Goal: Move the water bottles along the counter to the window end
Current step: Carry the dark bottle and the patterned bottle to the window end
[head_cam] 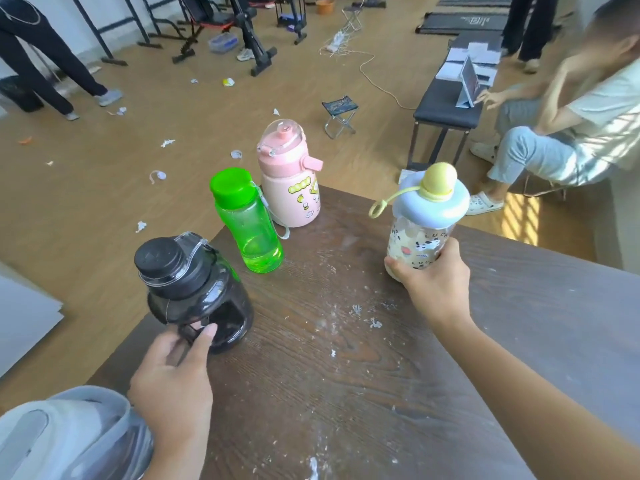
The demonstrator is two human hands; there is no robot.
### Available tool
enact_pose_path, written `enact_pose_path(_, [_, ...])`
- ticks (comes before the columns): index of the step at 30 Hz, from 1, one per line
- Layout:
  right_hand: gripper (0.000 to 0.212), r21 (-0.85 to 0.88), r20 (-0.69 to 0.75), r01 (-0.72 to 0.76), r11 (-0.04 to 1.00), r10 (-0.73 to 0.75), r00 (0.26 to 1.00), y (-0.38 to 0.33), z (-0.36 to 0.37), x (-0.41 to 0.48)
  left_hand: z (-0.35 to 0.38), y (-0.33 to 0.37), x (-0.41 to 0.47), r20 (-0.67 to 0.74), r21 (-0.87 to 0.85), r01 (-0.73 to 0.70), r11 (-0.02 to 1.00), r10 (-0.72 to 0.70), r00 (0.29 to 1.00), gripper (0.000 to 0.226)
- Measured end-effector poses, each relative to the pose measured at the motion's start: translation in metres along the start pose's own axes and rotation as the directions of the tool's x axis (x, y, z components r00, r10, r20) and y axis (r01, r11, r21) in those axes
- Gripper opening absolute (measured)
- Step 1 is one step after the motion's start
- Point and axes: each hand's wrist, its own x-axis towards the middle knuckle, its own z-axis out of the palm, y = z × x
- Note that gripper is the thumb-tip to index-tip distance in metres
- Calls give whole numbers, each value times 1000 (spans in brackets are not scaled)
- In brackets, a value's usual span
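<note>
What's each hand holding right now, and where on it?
Left hand grips the dark smoky plastic jug at its base, by the handle cut-out. Right hand wraps the lower body of the clear cartoon-print bottle with pale blue lid.

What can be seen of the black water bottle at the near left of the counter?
The black translucent plastic water bottle is squat and wide, with a black screw cap, a clear plastic carry loop over the lid and a moulded handle opening in its body. It leans left near the dark wooden counter's left edge. The left hand has its grip on the lower body, thumb across the handle. Contents cannot be made out.
</note>
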Motion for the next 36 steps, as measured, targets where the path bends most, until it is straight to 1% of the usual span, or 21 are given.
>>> enact_pose_path(3, [67, -2, -23, -2, 1000, 2, 1000, 12, -28, -9, 5, 7, -11, 50, -12, 12, 1000, -11, 999, 41])
enact_pose_path(4, [67, -1, -30, -2, 1000, 2, 1000, 15, -37, -12, 8, 9, -15, 74, -16, -1, 1000, 2, 997, 40])
enact_pose_path(9, [65, 20, -76, -18, 1000, 19, 997, 32, -83, -29, 29, 28, -59, 191, -14, -50, 999, 52, 980, 16])
enact_pose_path(12, [64, 18, -114, -44, 999, 45, 992, 41, -116, -42, 52, 36, -91, 292, -7, -78, 997, 77, 953, 15])
enact_pose_path(14, [63, 12, -142, -60, 998, 61, 988, 49, -144, -51, 72, 45, -118, 379, -51, -61, 997, 76, 922, 15])
enact_pose_path(18, [60, 32, -207, -91, 995, 96, 974, 67, -209, -72, 118, 66, -179, 528, -148, -50, 988, 122, 840, 14])
enact_pose_path(21, [55, 40, -264, -113, 993, 120, 957, 83, -259, -93, 151, 81, -229, 609, -151, -29, 988, 116, 785, 15])
enact_pose_path(24, [48, 32, -332, -144, 989, 146, 932, 103, -307, -119, 182, 95, -285, 695, -162, -5, 987, 118, 709, 17])
enact_pose_path(29, [47, 19, -441, -221, 975, 207, 873, 139, -376, -155, 234, 119, -386, 823, -187, -72, 980, 196, 533, 17])
enact_pose_path(33, [48, 55, -496, -253, 966, 246, 833, 163, -411, -169, 270, 139, -462, 863, -235, -205, 950, 301, 407, 12])
enact_pose_path(35, [50, 75, -516, -265, 961, 264, 815, 174, -424, -171, 287, 149, -495, 883, -246, -217, 945, 311, 352, 11])
enact_pose_path(36, [50, 84, -521, -270, 959, 274, 809, 179, -428, -171, 295, 153, -509, 890, -250, -219, 943, 313, 333, 15])
